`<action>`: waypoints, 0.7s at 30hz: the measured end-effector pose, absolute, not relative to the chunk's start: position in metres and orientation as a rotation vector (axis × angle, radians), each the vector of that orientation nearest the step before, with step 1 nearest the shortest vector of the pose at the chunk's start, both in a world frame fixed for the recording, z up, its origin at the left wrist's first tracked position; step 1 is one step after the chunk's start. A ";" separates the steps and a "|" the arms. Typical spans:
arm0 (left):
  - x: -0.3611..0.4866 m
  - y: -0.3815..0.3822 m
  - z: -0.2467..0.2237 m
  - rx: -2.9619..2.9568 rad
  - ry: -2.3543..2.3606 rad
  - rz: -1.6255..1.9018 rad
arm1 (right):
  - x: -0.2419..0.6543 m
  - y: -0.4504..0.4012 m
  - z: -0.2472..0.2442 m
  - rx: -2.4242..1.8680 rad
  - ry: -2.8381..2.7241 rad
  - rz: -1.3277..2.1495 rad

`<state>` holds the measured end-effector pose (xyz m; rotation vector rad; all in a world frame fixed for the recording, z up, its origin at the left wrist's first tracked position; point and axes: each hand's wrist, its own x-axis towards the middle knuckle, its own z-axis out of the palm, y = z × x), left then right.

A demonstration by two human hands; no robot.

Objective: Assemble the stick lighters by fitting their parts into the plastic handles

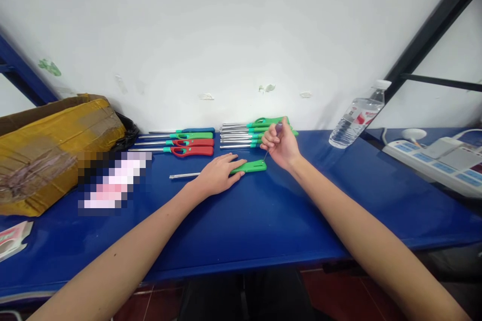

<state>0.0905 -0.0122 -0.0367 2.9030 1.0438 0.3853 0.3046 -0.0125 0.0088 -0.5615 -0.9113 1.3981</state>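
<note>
Flat on the blue table lies a green long-nosed lighter (253, 166), its metal tube pointing left. My left hand (217, 174) lies over its middle, fingers gripping the green handle and hiding the trigger area. In my right hand (285, 146) is a screwdriver (279, 128) with a dark purple handle, held in closed fingers. Its thin shaft slants down to the right end of the lighter's handle, where the tip appears to touch. Behind my hands are several green lighters (263, 123) in a stack, partly covered by my right hand.
Left of that stack lie red lighters (194, 151), a green one and a blue one. A taped cardboard box (56, 145) stands at the left. Toward the right are a water bottle (356, 119) and a white power strip (433, 163). A white wall (226, 35) rises behind the table.
</note>
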 end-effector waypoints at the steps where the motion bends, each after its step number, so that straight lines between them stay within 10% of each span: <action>1: 0.091 -0.012 -0.037 2.899 1.048 0.380 | 0.304 -0.014 0.009 -0.552 -0.916 1.405; 21: 0.092 -0.013 -0.036 2.895 1.071 0.369 | 0.307 -0.016 0.013 -0.555 -0.911 1.413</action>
